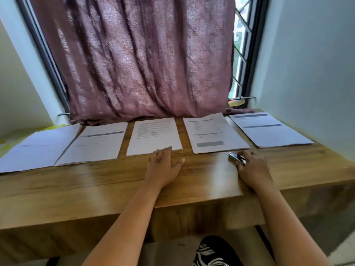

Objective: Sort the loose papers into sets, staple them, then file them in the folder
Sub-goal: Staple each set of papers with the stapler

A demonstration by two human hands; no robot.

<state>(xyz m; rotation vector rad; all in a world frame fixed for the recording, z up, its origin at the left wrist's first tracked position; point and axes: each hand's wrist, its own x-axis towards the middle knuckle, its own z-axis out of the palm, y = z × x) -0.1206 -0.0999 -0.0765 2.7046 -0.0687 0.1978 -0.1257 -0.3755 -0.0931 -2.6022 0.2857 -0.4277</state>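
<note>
Five paper sets lie in a row along the far half of a wooden desk (96, 181), short edges toward the viewer. L to R: far-left set (36, 148), white, faint print, its R edge overlapping or touching the next; second set (94, 144), w/ a dark header bar across the top; centre set (153, 136), dense text lines on the upper half, lower half blank; fourth set (213, 132), w/ a list block and a grey box near the bottom; far-right set (269, 131), angled, w/ two blue-grey bars. Bare wood strips separate the centre, fourth and far-right sets.

Left hand (163, 166): flat, fingers straight and spread, palm down on the desk, fingertips touching the near edge of the centre set; it holds nothing. Right hand (251, 167): fingers curled round a small metallic stapler (235, 158), resting on the desk just below the near edge of the fourth set.

Surface: mid-brown wood grain w/ a glossy sheen, front apron visible. A yellow item (51, 127), maybe the folder, shows at the far L behind the papers; can't tell for sure. Room: mauve patterned curtain (134, 60) hangs over a dark-framed window (247, 54) w/ a grille at R; pale walls both sides. Black-and-white zebra-print fabric (209, 254) sits below the desk edge.

Writing: print on all sheets is too blurred to read; no brand visible.
</note>
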